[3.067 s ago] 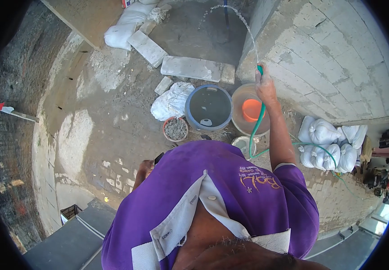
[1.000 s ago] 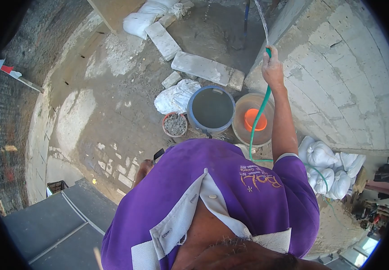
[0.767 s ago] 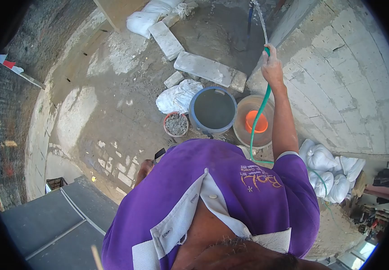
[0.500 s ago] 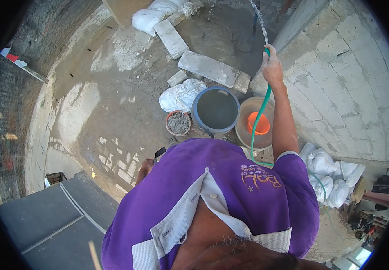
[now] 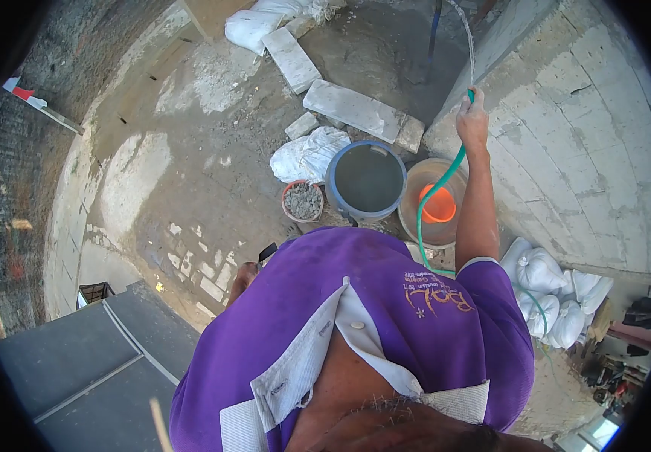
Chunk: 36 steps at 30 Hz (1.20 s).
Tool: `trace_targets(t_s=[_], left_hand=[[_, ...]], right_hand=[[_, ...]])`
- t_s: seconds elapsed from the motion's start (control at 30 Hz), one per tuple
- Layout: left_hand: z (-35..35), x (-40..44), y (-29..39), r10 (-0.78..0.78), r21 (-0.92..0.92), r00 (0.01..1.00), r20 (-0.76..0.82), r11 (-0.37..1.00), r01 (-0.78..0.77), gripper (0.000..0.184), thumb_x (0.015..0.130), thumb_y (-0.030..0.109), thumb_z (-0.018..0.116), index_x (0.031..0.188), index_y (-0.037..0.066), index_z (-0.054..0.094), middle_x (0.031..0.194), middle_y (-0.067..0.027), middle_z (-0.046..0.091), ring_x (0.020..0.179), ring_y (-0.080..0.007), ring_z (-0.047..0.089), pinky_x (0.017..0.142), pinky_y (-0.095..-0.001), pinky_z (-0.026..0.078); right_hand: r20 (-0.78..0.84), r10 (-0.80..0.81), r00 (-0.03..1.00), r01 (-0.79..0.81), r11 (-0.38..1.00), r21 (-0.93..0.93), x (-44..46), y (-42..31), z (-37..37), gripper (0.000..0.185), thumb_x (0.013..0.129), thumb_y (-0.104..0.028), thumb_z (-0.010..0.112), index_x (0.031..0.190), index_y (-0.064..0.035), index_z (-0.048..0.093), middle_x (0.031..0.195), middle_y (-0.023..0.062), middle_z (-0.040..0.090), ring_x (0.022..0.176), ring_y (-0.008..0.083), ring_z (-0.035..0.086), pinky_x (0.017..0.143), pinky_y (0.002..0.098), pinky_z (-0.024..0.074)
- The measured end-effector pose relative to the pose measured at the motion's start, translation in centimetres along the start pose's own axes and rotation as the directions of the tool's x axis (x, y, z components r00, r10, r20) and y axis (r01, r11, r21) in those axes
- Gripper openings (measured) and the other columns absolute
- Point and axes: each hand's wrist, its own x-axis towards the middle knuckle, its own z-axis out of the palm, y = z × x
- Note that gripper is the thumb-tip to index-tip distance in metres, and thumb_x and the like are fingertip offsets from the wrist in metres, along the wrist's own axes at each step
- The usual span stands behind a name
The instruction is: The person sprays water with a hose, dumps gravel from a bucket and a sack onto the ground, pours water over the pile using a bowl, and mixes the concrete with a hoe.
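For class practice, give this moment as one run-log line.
right grip: on green flexible hose, water jetting | left grip: partly hidden, hold unclear | blue-rimmed round tub: murky liquid

A single head-worn view looks forward and steeply down, so wide that straight edges bow and its round field leaves the corners black. The wearer's purple shirt (image 5: 280,316) sits closest, filling the lower middle; the floor (image 5: 212,181) lies farther off, up through the centre, and the block wall (image 5: 566,151) curves down the right side.
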Motion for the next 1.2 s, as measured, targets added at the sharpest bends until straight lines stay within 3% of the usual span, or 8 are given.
trace_targets(t_s=[0.17,0.37,0.47,0.57,0.67,0.87,1.03,1.2], left_hand=[[-3.9,-2.1,3.6,-0.048,-0.051,0.994,0.096,0.997,0.053,0.029,0.080,0.029,0.056,0.096,0.008,0.068,0.100,-0.0196,0.066,0.099,-0.0365,0.062,0.081,-0.0436,0.050],[-1.8,1.0,0.6,0.068,-0.049,0.997,-0.027,0.996,-0.070,0.030,0.081,0.029,0.055,0.099,0.008,0.067,0.104,-0.0203,0.065,0.099,-0.0374,0.062,0.082,-0.0432,0.051],[-2.4,1.5,1.1,0.002,0.118,0.995,0.099,0.993,-0.014,0.032,0.082,0.029,0.054,0.105,0.009,0.065,0.111,-0.0214,0.062,0.100,-0.0388,0.061,0.084,-0.0433,0.050],[-4.4,-2.0,4.7,0.164,0.004,0.980,-0.110,0.986,-0.164,0.028,0.085,0.029,0.053,0.102,0.011,0.066,0.104,-0.0187,0.066,0.087,-0.0364,0.065,0.072,-0.0436,0.053],[-6.5,-3.1,7.1,-0.370,-0.559,0.878,0.303,0.678,0.478,0.029,0.086,0.037,0.059,0.102,0.013,0.064,0.086,-0.0064,0.065,0.063,-0.0186,0.061,0.054,-0.0351,0.051],[-8.5,-5.1,8.4,-0.326,-0.472,0.892,0.312,0.762,0.443,0.044,0.088,0.040,0.058,0.117,0.007,0.060,0.107,-0.0087,0.066,0.079,-0.0260,0.069,0.069,-0.0409,0.056],[-6.6,-4.2,6.6,-0.236,-0.462,0.935,0.263,0.820,0.337,0.045,0.090,0.043,0.056,0.112,0.005,0.062,0.098,-0.0089,0.067,0.070,-0.0234,0.067,0.055,-0.0381,0.054],[-2.0,-2.7,4.5,-0.377,-0.647,0.894,0.242,0.624,0.438,0.038,0.085,0.042,0.061,0.089,0.005,0.066,0.071,-0.0115,0.065,0.059,-0.0211,0.064,0.051,-0.0395,0.050]], right_hand=[[0.044,0.013,0.999,-0.011,0.998,-0.056,-0.8,1.9,0.7,0.031,0.095,-0.021,0.045,0.126,-0.0139,0.045,0.078,0.0260,0.063,0.078,0.0470,0.061,0.068,0.0541,0.0449],[0.078,0.024,0.997,-0.016,0.995,-0.102,-1.0,2.2,0.6,0.031,0.095,-0.020,0.044,0.126,-0.0134,0.045,0.081,0.0275,0.063,0.083,0.0477,0.060,0.071,0.0542,0.0450],[0.128,0.079,0.989,-0.067,0.993,-0.097,-1.0,1.8,0.2,0.031,0.095,-0.020,0.044,0.125,-0.0128,0.045,0.083,0.0284,0.063,0.085,0.0477,0.060,0.071,0.0538,0.0449],[0.105,0.029,0.994,-0.018,0.994,-0.106,-1.0,2.4,0.2,0.031,0.096,-0.020,0.043,0.125,-0.0127,0.045,0.080,0.0282,0.062,0.081,0.0481,0.060,0.069,0.0530,0.0449],[0.123,0.055,0.991,-0.045,0.995,-0.084,-0.7,1.7,0.5,0.030,0.096,-0.021,0.042,0.126,-0.0141,0.045,0.078,0.0276,0.062,0.078,0.0472,0.061,0.066,0.0523,0.0437],[0.133,-0.025,0.991,0.042,0.992,-0.122,1.5,5.3,1.9,0.036,0.095,-0.019,0.043,0.131,-0.0172,0.042,0.077,0.0277,0.062,0.075,0.0473,0.060,0.063,0.0535,0.0422],[0.131,-0.001,0.991,0.020,0.989,-0.148,2.2,4.6,2.1,0.033,0.097,-0.023,0.041,0.130,-0.0152,0.043,0.080,0.0260,0.063,0.077,0.0444,0.062,0.065,0.0497,0.0436],[0.140,-0.018,0.990,0.036,0.991,-0.129,0.8,2.0,0.5,0.032,0.094,-0.017,0.045,0.125,-0.0111,0.045,0.085,0.0279,0.063,0.082,0.0471,0.060,0.067,0.0512,0.0449]])
